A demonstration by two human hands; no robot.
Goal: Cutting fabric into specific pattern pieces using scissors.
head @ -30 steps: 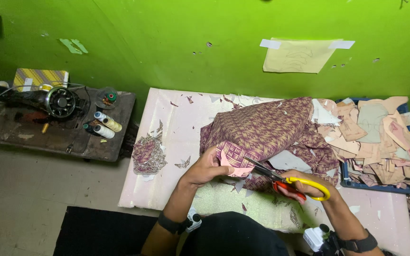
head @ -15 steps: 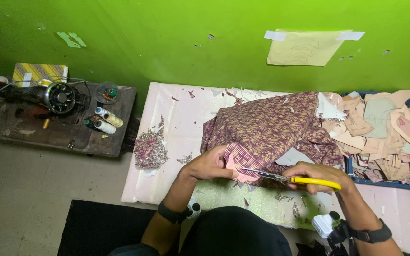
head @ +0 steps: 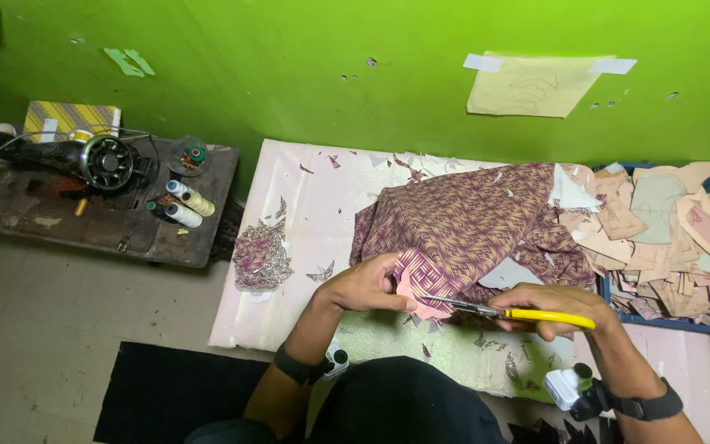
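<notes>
Where scissors (head: pixel 509 312) bite: purple-patterned fabric (head: pixel 462 226)

A black sewing machine (head: pixel 84 158) stands on a dark wooden tabletop (head: pixel 59 226) at the left, with thread spools (head: pixel 184 204) just beside it and a yellow patterned box (head: pixel 71 117) behind. A paper pattern sheet (head: pixel 536 84) is taped to the green wall (head: pixel 289 66). A heap of cut paper templates (head: pixel 667 238) lies at the right. A small pile of fabric scraps (head: pixel 263 255) rests near the left edge of the pale work surface.

Evenly lit indoor scene seen from above, sharp across most of the frame.
Soft overhead light brightens the matte lime-green painted wall (head: pixel 306 74); corners darken, edges bend slightly outward, shadows faint.
</notes>
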